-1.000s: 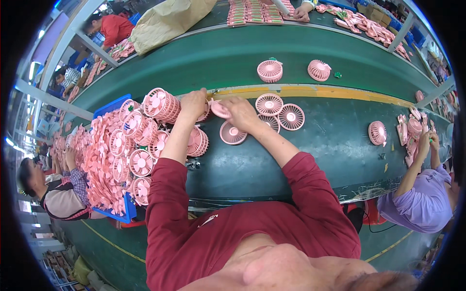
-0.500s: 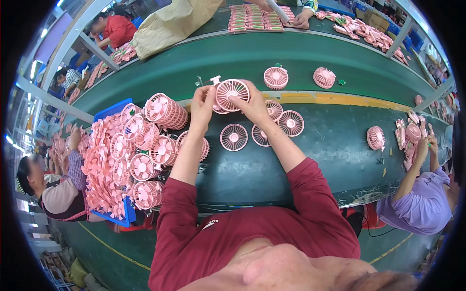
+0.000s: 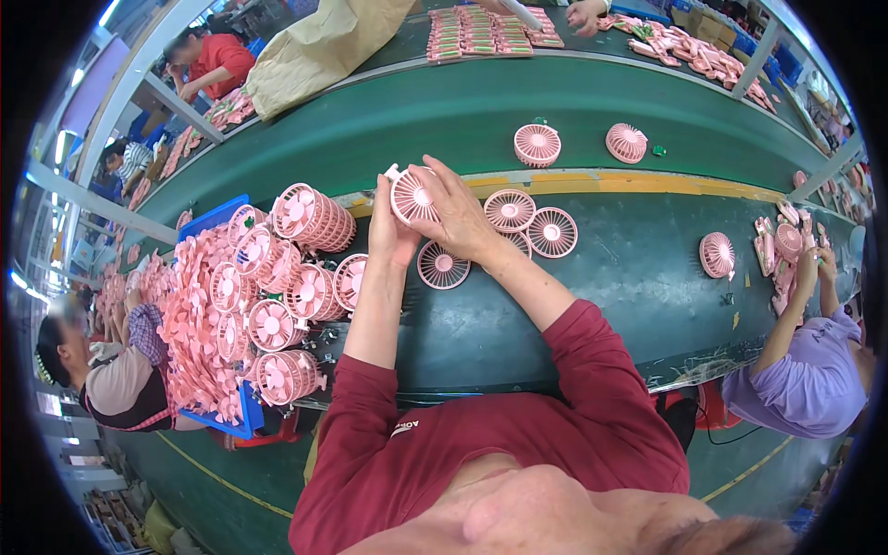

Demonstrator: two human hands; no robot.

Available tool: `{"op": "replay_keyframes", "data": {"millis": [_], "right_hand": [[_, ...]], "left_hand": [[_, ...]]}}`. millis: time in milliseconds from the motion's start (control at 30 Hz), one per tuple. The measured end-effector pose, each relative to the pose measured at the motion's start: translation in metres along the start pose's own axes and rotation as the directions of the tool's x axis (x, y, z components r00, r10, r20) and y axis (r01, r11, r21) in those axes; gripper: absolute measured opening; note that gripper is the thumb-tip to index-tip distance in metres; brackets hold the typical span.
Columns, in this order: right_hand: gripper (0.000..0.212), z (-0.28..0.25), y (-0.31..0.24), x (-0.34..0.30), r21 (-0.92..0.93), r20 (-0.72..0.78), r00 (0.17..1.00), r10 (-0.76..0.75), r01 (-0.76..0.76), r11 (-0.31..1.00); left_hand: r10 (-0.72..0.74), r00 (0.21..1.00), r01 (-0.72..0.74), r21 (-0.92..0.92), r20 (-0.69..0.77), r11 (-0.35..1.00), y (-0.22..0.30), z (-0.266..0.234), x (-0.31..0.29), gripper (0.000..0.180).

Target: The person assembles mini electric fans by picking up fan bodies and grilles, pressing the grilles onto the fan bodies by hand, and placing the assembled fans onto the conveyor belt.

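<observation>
A pink fan head (image 3: 412,197) with a slatted round grille is held between both hands over the near work surface. My left hand (image 3: 392,227) is closed around its left and lower side. My right hand (image 3: 457,215) presses on the grille from the right, palm and fingers against its edge. Below the hands lies a loose pink grille cover (image 3: 443,265), partly under my right hand. Further covers, one at the back (image 3: 510,210) and one to the right (image 3: 554,232), lie beside my right wrist, with another partly hidden by my forearm.
Left stands a blue tray (image 3: 248,407) heaped with pink fan blades (image 3: 196,319), with stacked fan housings (image 3: 312,217) beside it. On the green belt (image 3: 388,131) beyond are two fan heads (image 3: 537,144). Co-workers sit at both sides; a co-worker's hand (image 3: 585,15) is across the belt.
Both hands have drawn the fan head slightly left and tilted it. My right hand has shifted from gripping its side to pressing over the grille. The fan heads on the belt have moved right.
</observation>
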State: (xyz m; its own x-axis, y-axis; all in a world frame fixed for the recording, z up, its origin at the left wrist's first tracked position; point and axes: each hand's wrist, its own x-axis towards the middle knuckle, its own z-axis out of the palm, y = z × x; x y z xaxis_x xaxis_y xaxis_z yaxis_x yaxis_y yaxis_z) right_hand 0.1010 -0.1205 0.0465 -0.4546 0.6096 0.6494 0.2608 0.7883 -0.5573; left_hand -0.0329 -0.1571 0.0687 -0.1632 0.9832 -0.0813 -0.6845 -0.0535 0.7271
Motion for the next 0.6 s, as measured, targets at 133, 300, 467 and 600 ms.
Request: {"op": "replay_keyframes", "data": {"millis": [133, 300, 467, 600], "right_hand": [[0.083, -0.01, -0.003, 0.007, 0.087, 0.024, 0.999, -0.024, 0.022, 0.996], [0.08, -0.009, -0.001, 0.005, 0.117, 0.026, 0.999, -0.026, 0.023, 0.993], [0.07, 0.013, -0.001, -0.001, 0.476, 0.037, 0.988, 0.153, -0.152, 0.866], [0.06, 0.023, -0.007, -0.001, 0.684, 0.072, 0.968, 0.24, -0.224, 0.694]], "left_hand": [[-0.002, 1.0, 0.002, 0.005, -0.021, 1.0, 0.002, -0.003, -0.004, 0.046], [0.176, 0.984, -0.172, 0.093, -0.033, 0.981, -0.003, 0.003, -0.015, 0.039], [0.421, 0.906, -0.39, 0.314, -0.037, 0.866, -0.016, 0.019, -0.029, 0.037], [0.581, 0.809, -0.512, 0.597, 0.092, 0.618, -0.017, 0.008, -0.026, 0.035]]}}
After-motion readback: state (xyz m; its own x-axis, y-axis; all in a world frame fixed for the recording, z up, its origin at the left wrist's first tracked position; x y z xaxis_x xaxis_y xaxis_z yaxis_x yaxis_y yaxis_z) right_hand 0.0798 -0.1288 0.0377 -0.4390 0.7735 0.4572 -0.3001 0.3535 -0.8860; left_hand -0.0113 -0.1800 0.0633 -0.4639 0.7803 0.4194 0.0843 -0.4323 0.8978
